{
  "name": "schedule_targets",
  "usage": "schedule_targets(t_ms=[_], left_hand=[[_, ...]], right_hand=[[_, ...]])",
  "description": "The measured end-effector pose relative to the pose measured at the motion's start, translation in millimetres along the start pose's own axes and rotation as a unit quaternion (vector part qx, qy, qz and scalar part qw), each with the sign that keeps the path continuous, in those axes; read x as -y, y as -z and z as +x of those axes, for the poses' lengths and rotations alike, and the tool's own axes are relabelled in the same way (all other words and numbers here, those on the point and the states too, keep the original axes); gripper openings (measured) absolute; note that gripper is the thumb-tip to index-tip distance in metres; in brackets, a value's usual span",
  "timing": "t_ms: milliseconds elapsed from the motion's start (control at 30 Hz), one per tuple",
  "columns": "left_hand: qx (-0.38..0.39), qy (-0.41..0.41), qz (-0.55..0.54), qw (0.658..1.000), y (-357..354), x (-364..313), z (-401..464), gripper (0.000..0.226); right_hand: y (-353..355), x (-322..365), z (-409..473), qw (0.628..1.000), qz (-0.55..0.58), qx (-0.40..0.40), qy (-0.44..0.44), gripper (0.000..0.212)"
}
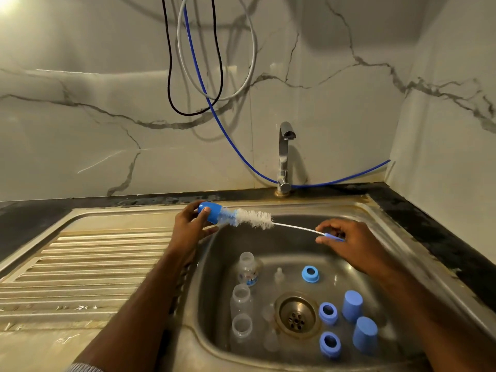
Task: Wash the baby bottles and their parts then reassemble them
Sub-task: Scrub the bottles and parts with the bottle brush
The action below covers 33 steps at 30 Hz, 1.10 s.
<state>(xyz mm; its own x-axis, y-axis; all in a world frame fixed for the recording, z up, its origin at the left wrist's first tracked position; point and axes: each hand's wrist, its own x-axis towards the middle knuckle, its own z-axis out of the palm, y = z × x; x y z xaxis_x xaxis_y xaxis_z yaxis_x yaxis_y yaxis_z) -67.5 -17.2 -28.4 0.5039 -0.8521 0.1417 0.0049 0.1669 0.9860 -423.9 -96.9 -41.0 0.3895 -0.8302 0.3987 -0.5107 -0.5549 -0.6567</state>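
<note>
I see my left hand [192,226] gripping a blue cap [210,212] above the sink's [375,218] back-left rim, with the bottle brush [253,218] pushed into it — my right hand [346,241] pinches the brush handle. Bottles [241,302] stand along the basin's left wall; blue rings [328,312] and caps [352,304] sit right of the drain [296,315].

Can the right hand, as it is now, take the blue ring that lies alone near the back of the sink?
Probably not at once: the right hand pinches the brush handle. The blue ring lies uncovered just below it, so the path looks free once the hand lets go.
</note>
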Motion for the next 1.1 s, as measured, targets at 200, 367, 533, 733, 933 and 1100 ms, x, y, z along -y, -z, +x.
schedule_targets(t_ms=[200, 367, 533, 733, 933, 1100], left_hand=[[-0.02, -0.008, -0.058, 0.998, 1.4, -3.9, 1.7, 0.033], [0.016, 0.038, -0.176, 0.983, 9.5, -5.2, 3.5, 0.036], [0.012, 0.051, -0.266, 0.962, 7.8, -10.2, 2.2, 0.05], [0.002, 0.042, -0.238, 0.97, 6.6, -11.7, 1.5, 0.045], [0.011, 0.012, -0.176, 0.984, 12.6, -4.1, 6.3, 0.062], [0.001, 0.015, -0.159, 0.987, 17.7, -0.2, 11.3, 0.051]], right_hand=[[-8.9, 4.0, 3.3, 0.998, -0.01, -0.045, 0.047, 0.024], [-7.2, 6.6, 0.8, 0.995, 0.002, 0.098, -0.023, 0.012], [-18.4, 11.6, -7.1, 0.973, 0.115, 0.178, -0.088, 0.022], [-14.9, 6.7, 5.2, 0.999, -0.05, -0.014, 0.01, 0.016], [-19.7, 8.1, -3.5, 0.933, 0.178, 0.264, -0.166, 0.052], [-20.6, -1.8, 1.9, 0.989, 0.076, 0.097, -0.076, 0.012]])
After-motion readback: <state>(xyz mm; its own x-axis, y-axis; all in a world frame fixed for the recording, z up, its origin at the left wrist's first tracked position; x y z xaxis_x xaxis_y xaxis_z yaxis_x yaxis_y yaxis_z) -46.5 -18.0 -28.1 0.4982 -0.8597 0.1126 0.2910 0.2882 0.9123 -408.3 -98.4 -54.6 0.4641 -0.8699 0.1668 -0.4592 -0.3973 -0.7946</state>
